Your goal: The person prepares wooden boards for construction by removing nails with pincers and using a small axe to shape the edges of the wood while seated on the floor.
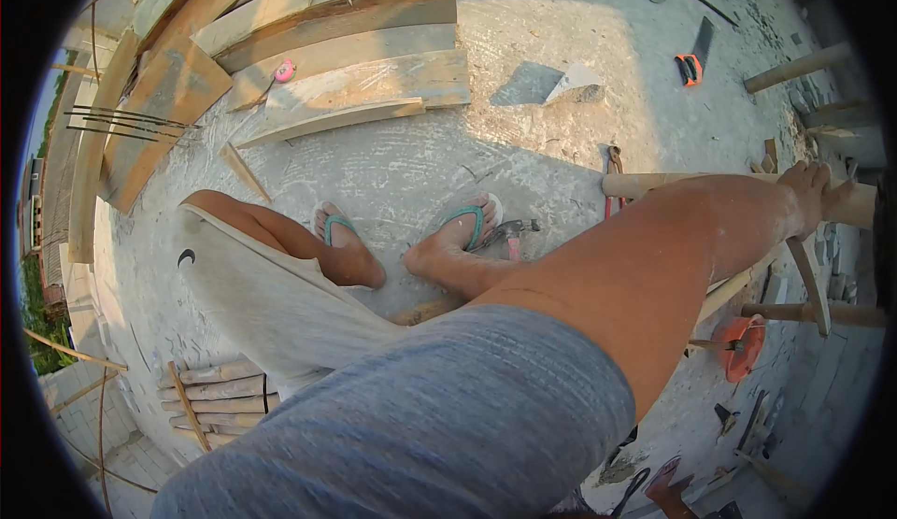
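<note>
My left arm, in a grey sleeve, crosses the view to the right. My left hand (805, 192) grips a round wooden pole (850, 204) at the right, with a narrow wooden stick (808, 285) below it. My right hand does not show. Below are my pale shorts (271, 295) and my feet in teal flip-flops (464, 225). A hammer (512, 230) lies beside my right foot, partly hidden. A red-handled tool (613, 164) lies near the pole.
Planks (355, 47), with a pink tape measure (285, 71) on them, lie front left. A handsaw (691, 66) is front right. A red bucket (743, 346) stands below the pole. Stacked poles (220, 405) lie lower left. Dark rods (121, 122) stick out at left.
</note>
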